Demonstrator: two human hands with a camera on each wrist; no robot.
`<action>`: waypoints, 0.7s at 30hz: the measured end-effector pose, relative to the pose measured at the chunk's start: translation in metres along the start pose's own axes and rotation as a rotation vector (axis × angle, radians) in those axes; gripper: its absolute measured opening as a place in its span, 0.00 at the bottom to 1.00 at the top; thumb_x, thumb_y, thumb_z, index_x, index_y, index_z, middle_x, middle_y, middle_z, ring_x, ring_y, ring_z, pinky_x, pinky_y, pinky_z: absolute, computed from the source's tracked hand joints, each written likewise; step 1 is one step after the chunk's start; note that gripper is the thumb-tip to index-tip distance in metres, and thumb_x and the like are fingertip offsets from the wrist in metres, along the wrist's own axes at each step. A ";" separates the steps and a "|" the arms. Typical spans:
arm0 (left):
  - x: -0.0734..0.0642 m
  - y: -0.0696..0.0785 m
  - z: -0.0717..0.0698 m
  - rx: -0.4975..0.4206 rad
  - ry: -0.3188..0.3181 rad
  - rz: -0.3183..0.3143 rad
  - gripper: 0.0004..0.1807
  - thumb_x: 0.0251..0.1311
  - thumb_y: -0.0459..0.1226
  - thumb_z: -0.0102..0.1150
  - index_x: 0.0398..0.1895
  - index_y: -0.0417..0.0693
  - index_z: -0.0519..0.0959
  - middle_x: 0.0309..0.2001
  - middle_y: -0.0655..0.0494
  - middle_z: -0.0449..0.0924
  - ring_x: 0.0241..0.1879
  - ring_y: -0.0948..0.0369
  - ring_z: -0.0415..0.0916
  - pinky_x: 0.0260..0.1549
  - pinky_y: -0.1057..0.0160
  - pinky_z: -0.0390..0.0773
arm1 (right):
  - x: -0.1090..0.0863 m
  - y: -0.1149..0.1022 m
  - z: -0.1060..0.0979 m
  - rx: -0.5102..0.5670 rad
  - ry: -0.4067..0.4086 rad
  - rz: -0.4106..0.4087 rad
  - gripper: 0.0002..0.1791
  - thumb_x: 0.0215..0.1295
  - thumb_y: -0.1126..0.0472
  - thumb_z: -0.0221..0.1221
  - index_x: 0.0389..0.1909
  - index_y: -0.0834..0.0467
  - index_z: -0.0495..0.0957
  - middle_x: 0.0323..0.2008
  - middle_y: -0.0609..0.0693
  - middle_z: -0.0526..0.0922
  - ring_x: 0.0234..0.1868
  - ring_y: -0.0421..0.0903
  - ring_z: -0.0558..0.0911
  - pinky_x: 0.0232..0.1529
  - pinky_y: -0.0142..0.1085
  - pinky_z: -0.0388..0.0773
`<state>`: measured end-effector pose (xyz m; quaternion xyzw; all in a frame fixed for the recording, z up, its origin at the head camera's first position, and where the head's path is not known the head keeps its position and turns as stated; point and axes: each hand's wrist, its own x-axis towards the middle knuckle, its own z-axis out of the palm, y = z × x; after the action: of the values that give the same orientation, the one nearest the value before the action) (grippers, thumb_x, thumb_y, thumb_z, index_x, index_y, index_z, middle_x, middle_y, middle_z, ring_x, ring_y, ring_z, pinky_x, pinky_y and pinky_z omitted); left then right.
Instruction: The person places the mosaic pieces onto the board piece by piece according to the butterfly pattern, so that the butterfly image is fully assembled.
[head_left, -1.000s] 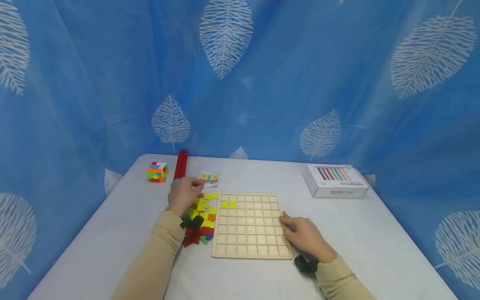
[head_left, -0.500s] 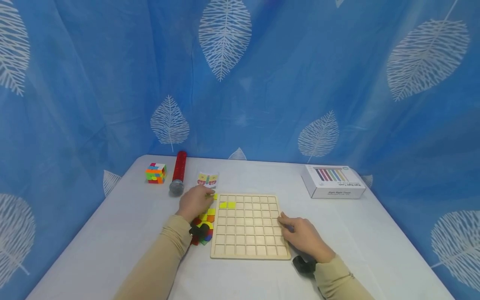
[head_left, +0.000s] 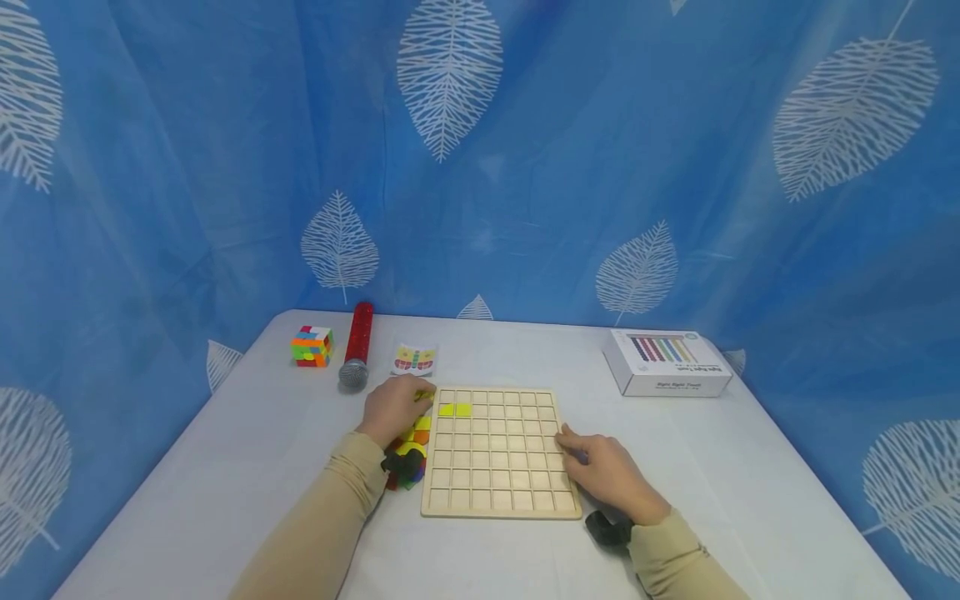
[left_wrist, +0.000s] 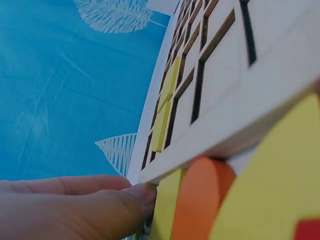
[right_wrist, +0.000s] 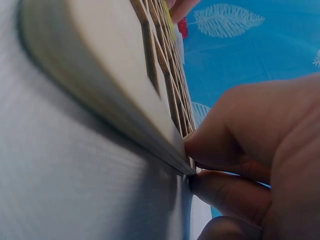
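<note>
A square wooden grid board [head_left: 498, 454] lies on the table with two yellow tiles [head_left: 454, 409] in its second row, far left. My right hand [head_left: 607, 471] pinches the board's right edge; in the right wrist view the thumb [right_wrist: 202, 145] lies above the rim and a finger below it. My left hand [head_left: 393, 408] reaches over a pile of coloured pieces [head_left: 420, 429] by the board's left edge. Its thumb [left_wrist: 125, 205] and forefinger come together at the board's far left corner, beside loose yellow tiles. Whether a tile is between them is hidden.
Behind the board lies a small picture card [head_left: 414, 359] with a butterfly pattern. A red microphone [head_left: 358, 342] and a puzzle cube [head_left: 312, 346] stand at the back left. A white box [head_left: 667, 364] sits at the back right, before a blue curtain [head_left: 540, 167].
My left hand has moved right and nearer from beside the card to the board's far left corner, uncovering the microphone head. The right hand keeps its hold on the board.
</note>
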<state>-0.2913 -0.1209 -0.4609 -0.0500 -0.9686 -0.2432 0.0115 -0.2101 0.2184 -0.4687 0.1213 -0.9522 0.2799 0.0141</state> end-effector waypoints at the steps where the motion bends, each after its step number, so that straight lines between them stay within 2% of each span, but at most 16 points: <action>1: 0.000 0.000 0.000 0.000 0.000 0.002 0.18 0.65 0.43 0.69 0.58 0.55 0.86 0.59 0.54 0.84 0.55 0.52 0.78 0.56 0.48 0.78 | 0.000 0.000 0.000 -0.002 0.001 -0.001 0.22 0.66 0.63 0.62 0.60 0.61 0.82 0.65 0.57 0.79 0.67 0.60 0.77 0.65 0.56 0.73; 6: 0.002 -0.002 -0.003 -0.006 0.033 0.021 0.18 0.66 0.43 0.69 0.58 0.55 0.85 0.58 0.54 0.85 0.49 0.53 0.79 0.49 0.51 0.80 | 0.001 0.001 0.001 -0.004 0.005 -0.003 0.22 0.66 0.62 0.62 0.60 0.61 0.82 0.65 0.56 0.79 0.67 0.60 0.77 0.65 0.56 0.73; 9: 0.003 -0.001 -0.005 -0.015 0.051 0.036 0.17 0.66 0.42 0.68 0.58 0.56 0.86 0.59 0.54 0.85 0.51 0.53 0.80 0.48 0.51 0.80 | 0.001 0.003 0.001 -0.006 0.007 -0.011 0.22 0.66 0.63 0.62 0.60 0.61 0.82 0.65 0.57 0.79 0.67 0.60 0.77 0.64 0.56 0.74; 12: 0.003 0.004 -0.006 -0.021 0.025 0.059 0.17 0.67 0.43 0.67 0.58 0.57 0.86 0.58 0.55 0.85 0.55 0.52 0.80 0.50 0.49 0.80 | 0.001 0.003 0.001 -0.003 0.007 -0.012 0.22 0.66 0.63 0.62 0.60 0.61 0.82 0.65 0.57 0.79 0.67 0.60 0.77 0.64 0.55 0.74; 16: 0.001 0.015 -0.007 -0.010 -0.010 0.134 0.16 0.66 0.43 0.69 0.56 0.58 0.87 0.56 0.57 0.86 0.59 0.52 0.80 0.55 0.47 0.79 | 0.000 0.003 0.001 -0.003 0.006 -0.008 0.22 0.66 0.63 0.62 0.60 0.61 0.82 0.65 0.57 0.79 0.67 0.60 0.77 0.65 0.55 0.74; 19: -0.001 0.023 -0.004 -0.007 -0.034 0.219 0.14 0.65 0.42 0.69 0.54 0.57 0.88 0.54 0.58 0.87 0.59 0.53 0.81 0.58 0.46 0.78 | 0.000 0.004 0.001 -0.008 0.008 -0.009 0.22 0.66 0.63 0.62 0.60 0.61 0.82 0.65 0.57 0.79 0.66 0.60 0.77 0.65 0.56 0.73; 21: -0.003 0.026 -0.001 -0.009 -0.073 0.254 0.14 0.65 0.41 0.70 0.53 0.56 0.88 0.53 0.58 0.87 0.58 0.54 0.81 0.58 0.48 0.79 | 0.000 0.004 0.002 -0.006 0.009 -0.009 0.22 0.66 0.62 0.63 0.60 0.60 0.82 0.65 0.57 0.79 0.66 0.60 0.77 0.65 0.55 0.73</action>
<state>-0.2858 -0.0994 -0.4478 -0.1811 -0.9532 -0.2419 0.0068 -0.2113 0.2210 -0.4722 0.1244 -0.9524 0.2777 0.0197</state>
